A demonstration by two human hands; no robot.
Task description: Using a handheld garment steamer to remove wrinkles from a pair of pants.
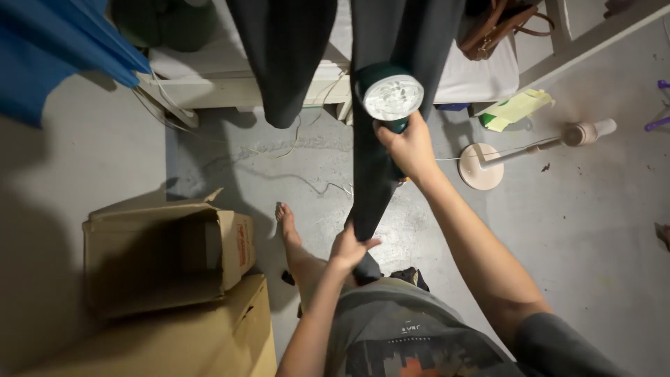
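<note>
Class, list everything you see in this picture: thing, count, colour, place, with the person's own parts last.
garment steamer: one, dark green, white face, top centre
dark garments: two, hanging, top centre
cardboard boxes: two, brown, lower left
blue cloth: one, top left
brown bag: one, top right
fallen lamp: one, beige, floor, right
yellow packet: one, floor, right
bare foot: one, centre
left hand: pulls garment hem
right hand: grips steamer

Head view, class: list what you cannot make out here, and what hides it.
- Dark trousers: top cut off by upper edge.
- Steamer: handle hidden inside right hand.
- Trouser hem: covered by left hand.
- Brown bag: partly cut off by upper edge.
</note>
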